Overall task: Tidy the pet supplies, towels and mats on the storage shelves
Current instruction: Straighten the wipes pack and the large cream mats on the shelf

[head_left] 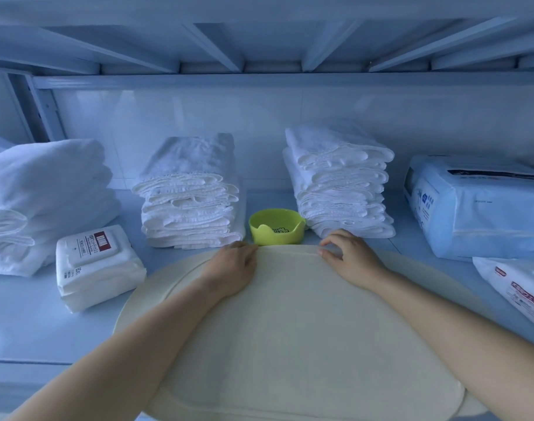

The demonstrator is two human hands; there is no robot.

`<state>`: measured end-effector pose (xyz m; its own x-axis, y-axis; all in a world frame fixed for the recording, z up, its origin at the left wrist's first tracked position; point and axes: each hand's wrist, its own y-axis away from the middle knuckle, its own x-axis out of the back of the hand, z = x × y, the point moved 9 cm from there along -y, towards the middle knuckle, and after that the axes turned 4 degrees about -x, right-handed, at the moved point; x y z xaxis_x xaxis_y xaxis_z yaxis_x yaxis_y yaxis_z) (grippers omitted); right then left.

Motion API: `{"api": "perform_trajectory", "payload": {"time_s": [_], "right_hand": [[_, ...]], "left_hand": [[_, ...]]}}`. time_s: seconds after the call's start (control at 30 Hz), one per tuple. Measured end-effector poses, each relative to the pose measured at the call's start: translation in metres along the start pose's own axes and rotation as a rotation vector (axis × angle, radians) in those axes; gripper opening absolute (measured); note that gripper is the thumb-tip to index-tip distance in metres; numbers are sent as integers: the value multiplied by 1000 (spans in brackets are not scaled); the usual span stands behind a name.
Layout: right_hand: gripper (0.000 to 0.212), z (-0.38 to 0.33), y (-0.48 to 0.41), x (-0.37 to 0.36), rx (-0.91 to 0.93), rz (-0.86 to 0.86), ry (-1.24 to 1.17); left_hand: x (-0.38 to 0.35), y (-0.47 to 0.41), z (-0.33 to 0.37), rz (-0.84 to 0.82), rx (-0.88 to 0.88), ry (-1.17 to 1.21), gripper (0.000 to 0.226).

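Observation:
A large cream mat [293, 323] with rounded corners lies on the shelf [29, 329] in front of me, its near end hanging over the shelf's front edge. My left hand [232, 265] grips the mat's far edge, fingers curled over it. My right hand [347, 253] pinches the same far edge a little to the right. Just behind the mat stands a small lime-green pet bowl [275, 226], between two stacks of folded white towels [190, 202] [341, 183].
A thick pile of white towels [44, 199] sits at the far left, with a white wipes pack [95, 265] in front of it. Two plastic-wrapped packs [478, 208] [520, 287] lie at the right. The upper shelf's ribbed underside [265, 34] is close overhead.

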<state>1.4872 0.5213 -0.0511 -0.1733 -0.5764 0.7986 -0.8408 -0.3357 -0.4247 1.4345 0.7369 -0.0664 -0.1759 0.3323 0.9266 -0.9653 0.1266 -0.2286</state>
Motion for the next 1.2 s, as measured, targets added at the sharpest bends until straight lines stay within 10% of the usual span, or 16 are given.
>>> {"api": "perform_trajectory", "payload": {"time_s": [0.57,1.2], "right_hand": [[24,-22,-19,2,-7,-91,321],[25,-205,-11,-85,254,-139,-240]], "left_hand": [[5,19,13,0,-43,-50,49],[100,97,-87,169,164,-463,43]]}}
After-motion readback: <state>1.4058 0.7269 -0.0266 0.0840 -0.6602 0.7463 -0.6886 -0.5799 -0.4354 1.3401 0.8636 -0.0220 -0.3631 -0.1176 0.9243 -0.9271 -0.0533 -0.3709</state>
